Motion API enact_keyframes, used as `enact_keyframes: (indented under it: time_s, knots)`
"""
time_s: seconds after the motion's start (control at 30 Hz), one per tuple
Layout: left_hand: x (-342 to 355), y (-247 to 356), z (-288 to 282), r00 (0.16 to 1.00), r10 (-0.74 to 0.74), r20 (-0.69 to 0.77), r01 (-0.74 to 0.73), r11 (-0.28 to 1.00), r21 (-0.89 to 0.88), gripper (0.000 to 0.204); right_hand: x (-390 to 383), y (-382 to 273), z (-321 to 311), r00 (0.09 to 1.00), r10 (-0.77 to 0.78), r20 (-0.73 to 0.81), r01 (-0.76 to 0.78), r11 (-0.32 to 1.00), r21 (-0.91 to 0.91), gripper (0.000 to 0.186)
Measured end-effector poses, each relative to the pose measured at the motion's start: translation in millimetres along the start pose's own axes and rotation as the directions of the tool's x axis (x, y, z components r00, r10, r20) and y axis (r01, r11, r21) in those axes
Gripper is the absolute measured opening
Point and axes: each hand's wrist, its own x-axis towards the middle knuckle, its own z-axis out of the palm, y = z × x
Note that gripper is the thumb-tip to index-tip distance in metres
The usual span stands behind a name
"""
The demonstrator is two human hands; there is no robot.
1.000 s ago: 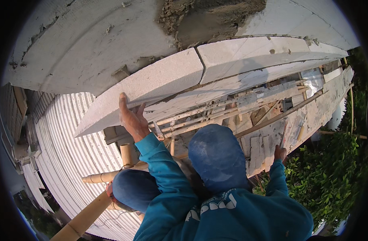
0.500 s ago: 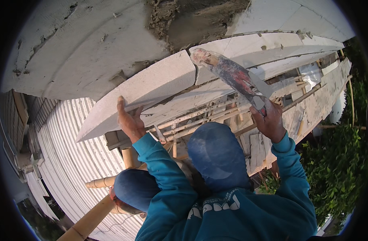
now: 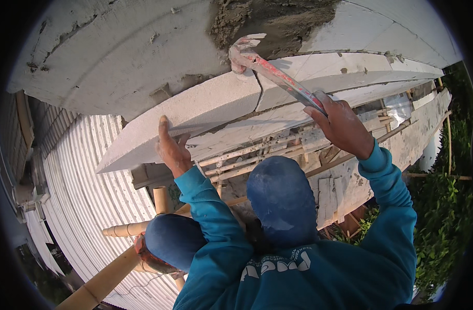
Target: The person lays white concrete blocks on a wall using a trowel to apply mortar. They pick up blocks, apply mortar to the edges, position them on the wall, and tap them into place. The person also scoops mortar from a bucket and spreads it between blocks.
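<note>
A pale lightweight concrete block [image 3: 195,106] lies at the left end of a curved ledge, its near edge cut in an arc. My left hand [image 3: 175,151] grips this edge, thumb on the front face and fingers curled below. My right hand [image 3: 345,126] is closed around the handle of a claw hammer [image 3: 285,80], worn and flecked with red. The hammer's head is over the block's right end, by the joint with the adjoining white block [image 3: 329,70]. I cannot tell whether it touches.
Wet grey mortar [image 3: 272,26] covers part of the surface behind the blocks. Below are bamboo poles [image 3: 125,229], scaffold boards [image 3: 360,175] and a corrugated roof [image 3: 86,181]. My bent knees [image 3: 280,201] are close beneath the ledge. Leafy branches [image 3: 440,222] stand at right.
The hammer was a blur over the joint; now its head shows clearly, farther left and up at the block's end. My left hand keeps its grip on the block. The view has shifted slightly.
</note>
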Motion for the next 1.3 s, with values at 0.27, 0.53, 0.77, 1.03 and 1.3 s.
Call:
enact_keyframes:
  time_s: [0.27, 0.53, 0.77, 1.03, 1.3]
  knots:
    - [-3.1, 1.2, 0.8, 1.000, 0.013, -0.026, -0.012, 0.999, 0.031, 0.070, 5.2, 18.1, 28.2, 0.996, 0.000, 0.095, 0.010, 0.994, -0.111, 0.050]
    - [2.7, -2.5, -0.3, 1.000, 0.000, -0.028, 0.000, 1.000, 0.013, 0.090, -6.9, 7.4, 3.7, 0.997, -0.047, -0.064, 0.047, 0.999, -0.007, 0.049]
    - [9.8, -11.7, -3.6, 0.999, 0.024, -0.048, -0.021, 0.998, 0.053, 0.104, 0.5, 9.7, 28.3, 0.998, -0.056, -0.003, 0.056, 0.998, -0.021, 0.049]
    - [10.0, -10.5, -4.4, 0.999, 0.030, -0.045, -0.027, 0.998, 0.064, 0.117, -8.8, 12.3, 12.2, 0.998, 0.020, 0.052, -0.022, 0.999, 0.042, 0.050]
    - [8.2, -4.0, -7.7, 0.999, 0.002, 0.034, -0.005, 0.997, 0.077, 0.102, -1.4, 13.4, 29.3, 0.995, -0.091, 0.043, 0.095, 0.991, -0.093, 0.047]
